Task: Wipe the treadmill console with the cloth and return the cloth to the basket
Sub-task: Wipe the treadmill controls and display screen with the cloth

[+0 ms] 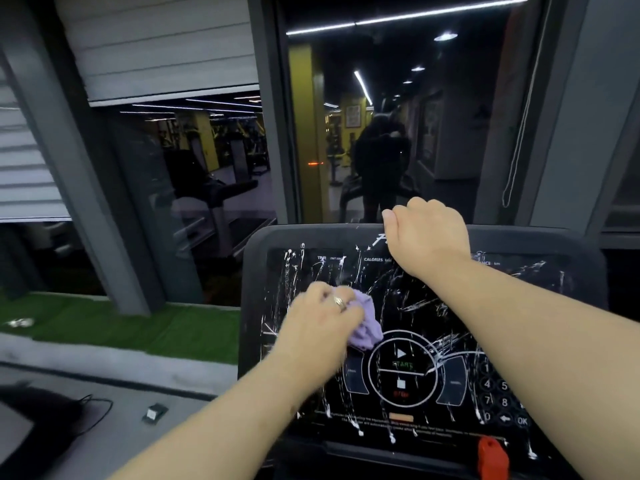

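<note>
The black treadmill console (519, 306) fills the lower right of the head view, streaked all over with white smears. My left hand (322, 323), a ring on one finger, grips a bunched purple cloth (367, 323) and presses it against the left-centre of the panel, just above the round START/STOP dial (401, 368). My right hand (426, 230) has its fingers curled over the console's top edge. The basket is not in view.
A red safety clip (493, 459) sits at the console's bottom edge. A number keypad (498, 396) is at the lower right of the panel. Behind the console is a dark window with reflections. To the left are green turf (121, 327), a grey ledge and a black cable (90, 410).
</note>
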The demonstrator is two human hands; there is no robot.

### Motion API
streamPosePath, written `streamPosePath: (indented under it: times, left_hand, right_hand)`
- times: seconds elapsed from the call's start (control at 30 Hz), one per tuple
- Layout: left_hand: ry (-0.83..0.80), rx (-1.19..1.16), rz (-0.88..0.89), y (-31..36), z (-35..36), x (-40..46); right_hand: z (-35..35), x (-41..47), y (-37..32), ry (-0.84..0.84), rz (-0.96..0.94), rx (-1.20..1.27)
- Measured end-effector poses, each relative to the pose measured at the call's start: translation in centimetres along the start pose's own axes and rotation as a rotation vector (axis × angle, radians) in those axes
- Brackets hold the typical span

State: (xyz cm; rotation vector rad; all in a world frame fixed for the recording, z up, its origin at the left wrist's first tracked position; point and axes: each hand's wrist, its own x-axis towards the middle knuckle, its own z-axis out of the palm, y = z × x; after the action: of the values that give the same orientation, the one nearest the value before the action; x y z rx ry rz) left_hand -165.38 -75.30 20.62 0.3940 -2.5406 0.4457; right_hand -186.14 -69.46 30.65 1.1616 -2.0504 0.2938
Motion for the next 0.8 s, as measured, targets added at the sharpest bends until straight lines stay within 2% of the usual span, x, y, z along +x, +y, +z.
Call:
streamPosePath:
  times: [0.03, 0.1, 0.13, 0.17, 0.23, 0.27, 0.3, 0.33, 0.43, 0.47, 0.5, 0.6, 0.63, 0.67, 0.73, 0.77, 0.8]
  left_hand:
    - [0.025, 0.007, -0.069, -1.6, -0.6, 0.6]
    - [0.163, -0.026, -0.362, -4.2, -1.4, 1.2]
    - [0.209, -0.055, -0.450, -3.9, -1.4, 1.1]
    - [0.215, -0.064, -0.453, -2.9, -0.9, 1.0]
    - [0.159, -0.063, -0.255, 0.3, 0.3, 0.6]
    - [0.163, -0.040, -0.128, 0.6, 0.5, 0.5]
    - [0.157, -0.034, -0.073, -0.1, 0.0, 0.8]
    - [0.143, -0.046, -0.105, -1.6, -0.5, 1.2]
    - [0.254, -0.146, -0.459, -4.3, -1.5, 1.7]
    - [0.257, -0.138, -0.474, -3.3, -1.2, 1.6]
    - [0.216, -0.120, -0.402, -1.7, -0.7, 1.5]
    - [0.140, -0.093, -0.043, 0.3, -0.1, 1.2]
    - [0.116, -0.098, -0.042, -1.0, -0.7, 1.6]
    - [0.128, -0.108, -0.118, -2.6, -1.2, 2.1]
    - [0.204, -0.158, -0.382, -4.2, -2.0, 2.3]
    - [0.216, -0.147, -0.424, -3.4, -2.0, 2.3]
    - [0.192, -0.118, -0.376, -1.9, -1.7, 2.1]
  right_hand:
    - [0.0, 0.0, 0.0, 0.006, -0.006, -0.009]
    - [0.2, 0.0, -0.1, 0.012, -0.011, -0.019]
    - [0.2, 0.0, -0.1, 0.017, -0.007, -0.018]
    - [0.3, 0.0, -0.1, 0.026, -0.003, -0.014]
    - [0.3, -0.1, -0.2, 0.035, 0.006, -0.003]
    - [0.3, 0.0, -0.2, 0.031, 0.007, -0.001]
    - [0.2, 0.0, -0.2, 0.025, 0.005, 0.000]
    - [0.2, 0.0, -0.1, 0.020, 0.003, 0.000]
    - [0.3, 0.0, -0.1, 0.024, 0.011, 0.007]
    - [0.4, -0.1, -0.1, 0.030, 0.015, 0.006]
    - [0.4, -0.1, -0.2, 0.034, 0.017, 0.003]
    - [0.5, -0.1, -0.1, 0.032, 0.018, 0.001]
    - [0.4, -0.1, -0.1, 0.029, 0.017, 0.004]
    - [0.4, -0.1, -0.1, 0.026, 0.017, 0.006]
    - [0.3, 0.0, -0.1, 0.020, 0.024, 0.009]
    - [0.4, 0.0, -0.1, 0.017, 0.030, 0.015]
    - [0.4, 0.0, -0.1, 0.017, 0.033, 0.023]
